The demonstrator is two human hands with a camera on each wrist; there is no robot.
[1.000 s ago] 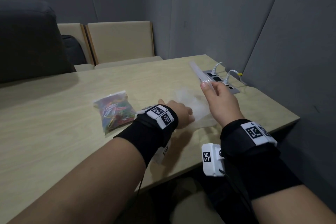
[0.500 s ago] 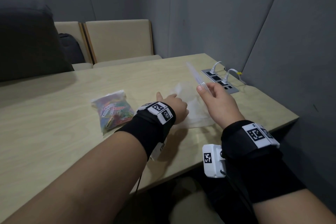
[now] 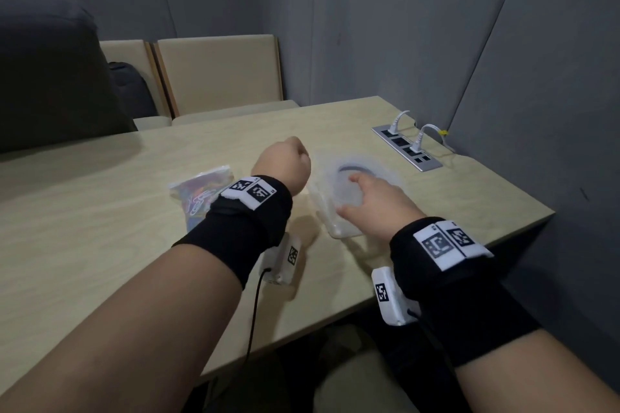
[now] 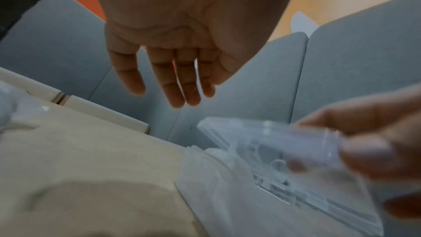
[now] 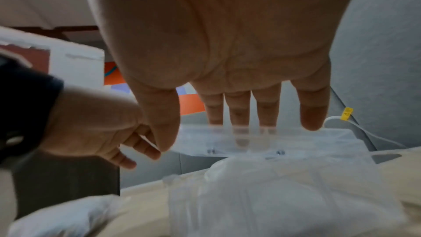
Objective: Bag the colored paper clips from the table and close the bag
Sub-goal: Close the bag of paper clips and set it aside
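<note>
A clear zip bag of colored paper clips (image 3: 201,191) lies on the table, partly behind my left wrist. Right of it sits a clear plastic box (image 3: 339,228) with a hinged lid (image 3: 362,164), blurred by motion. My right hand (image 3: 372,198) holds that lid (image 4: 262,132), thumb on the near face and fingers (image 5: 239,114) showing through the plastic (image 5: 307,138). The box base (image 4: 250,205) rests flat below. My left hand (image 3: 285,164) hovers above the table between bag and box, empty, with its fingers (image 4: 177,78) hanging relaxed.
A recessed power strip (image 3: 407,147) with two white plugs sits at the table's far right. Beige chairs (image 3: 218,74) and a dark chair back (image 3: 50,77) stand behind the wooden table (image 3: 84,245). A grey wall runs close along the right edge.
My right hand has swung the raised lid down toward the box. My left hand has lifted off the box and risen to the left.
</note>
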